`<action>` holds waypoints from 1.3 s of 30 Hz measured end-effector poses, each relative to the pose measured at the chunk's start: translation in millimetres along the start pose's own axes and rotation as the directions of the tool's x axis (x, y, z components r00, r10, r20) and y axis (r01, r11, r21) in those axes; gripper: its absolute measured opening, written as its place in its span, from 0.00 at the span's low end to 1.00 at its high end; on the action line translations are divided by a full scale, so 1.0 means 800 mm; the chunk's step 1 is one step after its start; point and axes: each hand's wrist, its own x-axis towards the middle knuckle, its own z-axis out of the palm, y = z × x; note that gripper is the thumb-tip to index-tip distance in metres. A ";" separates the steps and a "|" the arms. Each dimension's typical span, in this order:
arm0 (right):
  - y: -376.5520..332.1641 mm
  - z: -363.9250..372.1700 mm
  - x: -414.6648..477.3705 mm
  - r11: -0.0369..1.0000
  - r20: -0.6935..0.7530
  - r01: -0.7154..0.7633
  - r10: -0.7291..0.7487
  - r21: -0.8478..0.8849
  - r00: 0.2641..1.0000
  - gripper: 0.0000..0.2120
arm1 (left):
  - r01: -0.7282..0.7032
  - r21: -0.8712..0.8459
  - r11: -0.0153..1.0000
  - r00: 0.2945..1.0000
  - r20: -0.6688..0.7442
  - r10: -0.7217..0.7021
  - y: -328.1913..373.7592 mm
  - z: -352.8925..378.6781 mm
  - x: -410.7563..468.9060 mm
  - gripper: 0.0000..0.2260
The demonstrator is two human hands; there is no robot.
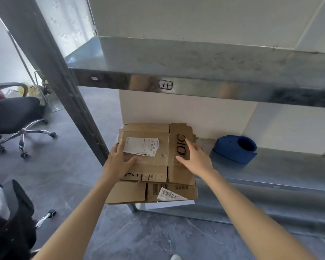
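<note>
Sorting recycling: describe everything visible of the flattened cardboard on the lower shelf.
The flattened cardboard is a stack of brown collapsed boxes with creased flaps, black lettering and white barcode labels. It lies at the left end of the lower metal shelf, overhanging the front edge. The left hand and right hand rest on top.

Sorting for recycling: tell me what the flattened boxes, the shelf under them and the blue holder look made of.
Flattened boxes: brown cardboard, matte, with creased flaps. Shelf: sheet metal, perhaps galvanised steel, grey with dull sheen. Blue holder: likely moulded plastic, smooth, uniform colour.
</note>
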 end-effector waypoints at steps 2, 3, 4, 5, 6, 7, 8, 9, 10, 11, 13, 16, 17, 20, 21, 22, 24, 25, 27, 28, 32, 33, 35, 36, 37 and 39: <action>-0.003 0.002 -0.002 0.999 -0.005 -0.011 0.011 0.048 1.000 0.42 | -0.013 -0.054 0.998 1.000 -0.006 0.013 0.000 0.003 -0.001 0.38; -0.005 0.003 -0.002 0.997 -0.010 -0.016 0.017 0.077 1.000 0.42 | -0.020 -0.072 0.997 1.000 -0.019 0.019 0.001 0.004 -0.002 0.38; -0.007 0.002 -0.003 0.994 -0.011 -0.024 0.025 0.111 1.000 0.43 | -0.024 -0.083 0.996 0.999 -0.032 0.022 0.001 0.003 -0.002 0.38; -0.009 0.002 -0.004 0.988 -0.008 -0.035 0.037 0.149 0.999 0.44 | -0.030 -0.088 0.996 0.999 -0.043 0.026 0.002 0.002 -0.002 0.39; -0.011 0.002 -0.006 0.980 -0.001 -0.050 0.051 0.192 0.999 0.46 | -0.038 -0.093 0.995 0.998 -0.050 0.034 0.002 0.001 -0.003 0.39; -0.014 0.002 -0.008 0.969 0.005 -0.068 0.069 0.236 0.998 0.47 | -0.052 -0.097 0.994 0.997 -0.060 0.047 0.003 -0.001 -0.004 0.39; -0.017 0.002 -0.010 0.957 0.011 -0.087 0.087 0.278 0.996 0.49 | -0.065 -0.102 0.993 0.996 -0.068 0.059 0.004 -0.003 -0.005 0.39; -0.020 0.003 -0.011 0.944 0.014 -0.105 0.106 0.311 0.994 0.51 | -0.076 -0.112 0.991 0.995 -0.077 0.068 0.005 -0.005 -0.006 0.39; -0.023 0.004 -0.013 0.935 0.016 -0.123 0.125 0.334 0.992 0.52 | -0.082 -0.128 0.988 0.994 -0.082 0.072 0.006 -0.007 -0.008 0.39; -0.025 0.005 -0.014 0.927 0.017 -0.137 0.140 0.350 0.990 0.54 | -0.087 -0.145 0.986 0.993 -0.087 0.074 0.007 -0.009 -0.009 0.39; -0.029 0.007 -0.018 0.908 0.018 -0.164 0.170 0.384 0.985 0.55 | -0.084 -0.177 0.981 0.993 -0.095 0.068 0.010 -0.011 -0.012 0.40; -0.029 0.005 -0.026 0.880 0.012 -0.169 0.182 0.443 0.983 0.55 | -0.091 -0.206 0.974 0.991 -0.115 0.069 0.015 -0.015 -0.016 0.42; -0.027 0.002 -0.029 0.865 0.012 -0.160 0.176 0.475 0.984 0.56 | -0.100 -0.222 0.970 0.990 -0.122 0.074 0.017 -0.017 -0.018 0.42; -0.021 -0.012 -0.040 0.813 0.015 -0.124 0.141 0.570 0.990 0.56 | -0.120 -0.274 0.954 0.986 -0.146 0.083 0.028 -0.020 -0.024 0.42; -0.018 -0.017 -0.044 0.799 0.017 -0.108 0.122 0.591 0.992 0.57 | -0.125 -0.288 0.950 0.985 -0.151 0.083 0.034 -0.020 -0.025 0.43; -0.014 -0.023 -0.047 0.788 0.017 -0.091 0.102 0.610 0.995 0.57 | -0.130 -0.298 0.946 0.984 -0.154 0.087 0.040 -0.021 -0.027 0.43; -0.006 -0.035 -0.055 0.767 0.008 -0.055 0.064 0.640 0.998 0.57 | -0.150 -0.305 0.940 0.982 -0.157 0.105 0.053 -0.023 -0.031 0.44; -0.001 -0.041 -0.060 0.757 0.000 -0.035 0.046 0.653 0.999 0.56 | -0.160 -0.304 0.939 0.981 -0.158 0.116 0.060 -0.024 -0.033 0.44; 0.010 -0.054 -0.070 0.738 -0.015 0.006 0.005 0.675 1.000 0.56 | -0.174 -0.296 0.939 0.978 -0.165 0.129 0.075 -0.024 -0.038 0.46; 0.016 -0.060 -0.075 0.730 -0.024 0.028 -0.017 0.683 1.000 0.57 | -0.178 -0.284 0.942 0.976 -0.174 0.132 0.084 -0.024 -0.041 0.46; 0.046 -0.088 -0.094 0.729 -0.066 0.097 -0.071 0.677 0.995 0.58 | -0.190 -0.273 0.943 0.968 -0.215 0.132 0.125 -0.013 -0.058 0.48; 0.057 -0.095 -0.098 0.732 -0.071 0.110 -0.083 0.672 0.994 0.58 | -0.194 -0.275 0.942 0.965 -0.226 0.132 0.136 -0.009 -0.065 0.48; 0.083 -0.110 -0.109 0.725 -0.076 0.138 -0.117 0.675 0.990 0.58 | -0.201 -0.282 0.938 0.961 -0.243 0.133 0.161 0.002 -0.079 0.48; 0.098 -0.118 -0.115 0.716 -0.076 0.151 -0.136 0.682 0.988 0.58 | -0.205 -0.294 0.934 0.960 -0.247 0.133 0.173 0.010 -0.087 0.49; 0.114 -0.126 -0.120 0.708 -0.075 0.161 -0.152 0.688 0.986 0.58 | -0.210 -0.309 0.928 0.959 -0.249 0.134 0.187 0.018 -0.096 0.49; 0.147 -0.142 -0.131 0.708 -0.082 0.182 -0.173 0.682 0.981 0.58 | -0.220 -0.336 0.916 0.957 -0.254 0.137 0.215 0.036 -0.113 0.49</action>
